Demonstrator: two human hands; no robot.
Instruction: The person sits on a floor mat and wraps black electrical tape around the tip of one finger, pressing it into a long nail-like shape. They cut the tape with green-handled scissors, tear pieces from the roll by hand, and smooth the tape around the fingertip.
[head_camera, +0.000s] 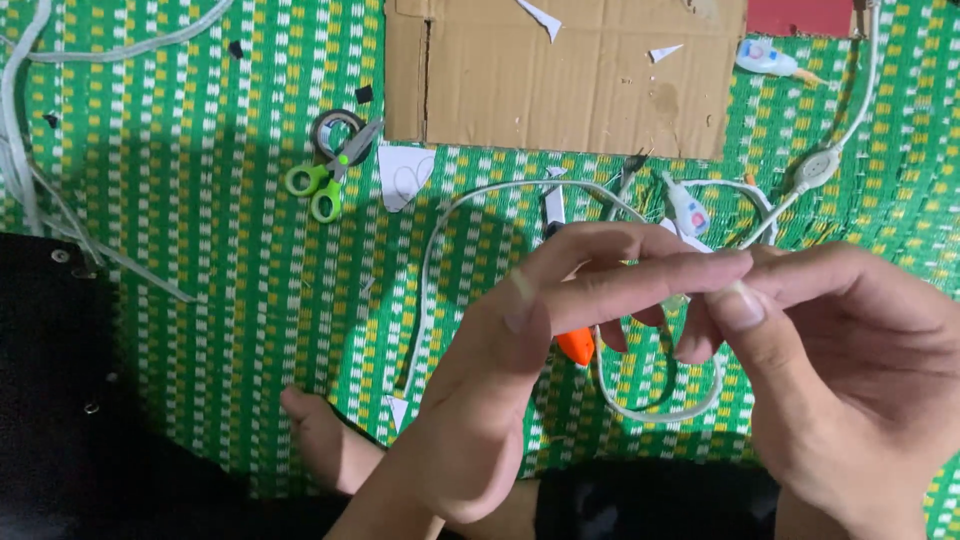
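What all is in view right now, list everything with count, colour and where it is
mat: one, green with white and yellow checks, under everything
cardboard: one sheet, brown, top centre
scissors: one pair, green handles, left of centre
tape roll: one, dark, under the scissor blades
paper scraps: several, white, on mat and cardboard
cable: one, white, looping across the centre
inline switch: one, white, upper right
glue tubes: two, white, top right and centre
orange tool: one, behind the fingers
left hand: pinching a small clear piece
right hand: pinching the same piece
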